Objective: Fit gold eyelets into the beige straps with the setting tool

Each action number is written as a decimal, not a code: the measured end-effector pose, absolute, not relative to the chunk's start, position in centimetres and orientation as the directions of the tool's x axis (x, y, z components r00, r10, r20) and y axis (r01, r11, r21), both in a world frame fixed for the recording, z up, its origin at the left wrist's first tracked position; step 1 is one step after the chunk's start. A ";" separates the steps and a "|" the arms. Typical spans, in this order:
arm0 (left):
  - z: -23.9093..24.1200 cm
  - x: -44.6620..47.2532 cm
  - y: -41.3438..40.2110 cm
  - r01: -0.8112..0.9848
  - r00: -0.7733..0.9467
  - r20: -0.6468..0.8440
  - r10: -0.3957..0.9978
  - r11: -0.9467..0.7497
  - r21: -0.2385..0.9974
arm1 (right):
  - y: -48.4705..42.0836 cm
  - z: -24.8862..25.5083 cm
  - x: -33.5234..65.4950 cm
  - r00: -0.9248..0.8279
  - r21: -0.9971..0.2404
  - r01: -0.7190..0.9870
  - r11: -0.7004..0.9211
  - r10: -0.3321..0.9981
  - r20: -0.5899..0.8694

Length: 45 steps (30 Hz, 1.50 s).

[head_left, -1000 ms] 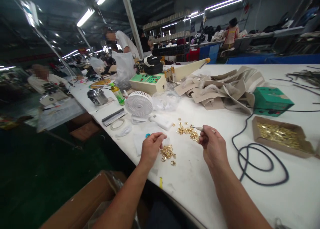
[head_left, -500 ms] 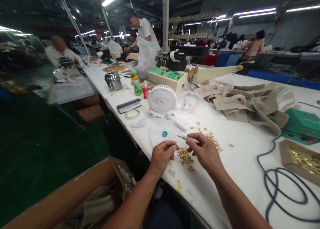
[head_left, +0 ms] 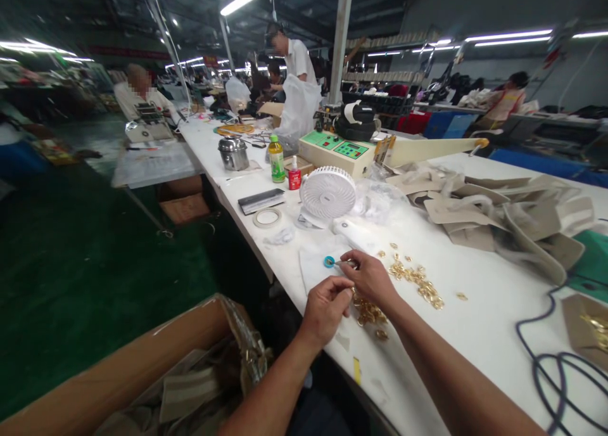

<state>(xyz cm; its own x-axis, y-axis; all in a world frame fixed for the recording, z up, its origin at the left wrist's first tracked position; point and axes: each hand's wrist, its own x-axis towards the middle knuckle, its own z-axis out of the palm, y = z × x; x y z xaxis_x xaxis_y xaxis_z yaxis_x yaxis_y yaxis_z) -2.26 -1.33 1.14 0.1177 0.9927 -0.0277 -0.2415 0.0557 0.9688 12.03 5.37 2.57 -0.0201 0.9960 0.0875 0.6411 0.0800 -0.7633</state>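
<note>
My right hand [head_left: 371,279] grips a slim pointed tool [head_left: 342,263] with a thin tip; its exact kind is not clear. The tip reaches to a small blue round cap [head_left: 329,262] holding something gold. Just below, my left hand [head_left: 327,312] is closed in a pinch at a small gold metal piece [head_left: 353,290], mostly covered by the fingertips. Under and beside the hands lies a heap of gold metal fittings [head_left: 368,312]. More loose gold fittings [head_left: 418,277] are scattered to the right.
A white fan [head_left: 327,194], a red bottle [head_left: 294,176], a drink bottle [head_left: 276,160] and a tape roll [head_left: 266,217] stand beyond the hands. Beige pieces [head_left: 479,208] pile at right, near a dark cable [head_left: 563,372]. An open cardboard box [head_left: 142,353] is at lower left. Co-workers sit and stand farther back.
The tool in my right hand has moved left and its tip is now at the blue cap. My left hand stays pinched close below. The view has shifted left.
</note>
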 end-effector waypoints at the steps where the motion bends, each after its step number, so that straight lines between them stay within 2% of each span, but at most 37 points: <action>1: 1.1 -2.3 -1.3 -0.240 0.120 -0.027 0.992 0.056 0.969 | 5.4 2.5 12.0 -0.020 -0.759 0.646 0.083 0.996 0.092; 9: 1.1 -2.3 -1.3 -0.241 0.121 -0.017 0.992 0.046 0.969 | 5.4 2.8 11.9 0.010 -0.790 0.607 0.086 0.993 0.117; 13: 1.0 -2.4 -1.3 -0.246 0.123 -0.010 0.992 0.040 0.969 | 5.2 3.0 12.0 0.033 -0.846 0.529 0.058 0.996 0.088; 18: 0.9 -2.0 -1.1 -0.231 0.087 -0.016 0.996 0.036 0.972 | 4.0 4.3 12.4 0.089 -0.930 0.367 -0.006 0.996 0.029; 22: 0.7 -1.6 -0.9 -0.204 0.053 -0.035 0.998 0.045 0.978 | 1.2 5.3 13.8 0.192 -0.988 0.152 -0.016 0.981 0.013; 28: 0.4 -0.8 -1.0 -0.155 0.057 -0.066 0.996 0.074 0.985 | -4.2 3.6 16.8 0.316 -0.993 -0.119 0.010 0.948 -0.028; 31: 0.1 -0.2 -1.3 -0.116 0.063 -0.076 0.995 0.083 0.990 | -5.8 3.2 17.2 0.328 -0.995 -0.097 -0.004 0.944 -0.036; 38: 0.1 0.6 -1.9 -0.034 0.062 -0.046 0.997 0.048 0.998 | -6.3 4.6 17.3 0.299 -0.992 0.119 -0.049 0.954 -0.011; 45: 0.3 0.7 -2.2 -0.019 0.045 -0.018 0.999 0.019 1.000 | -6.4 4.8 17.4 0.314 -0.987 0.144 -0.065 0.949 -0.017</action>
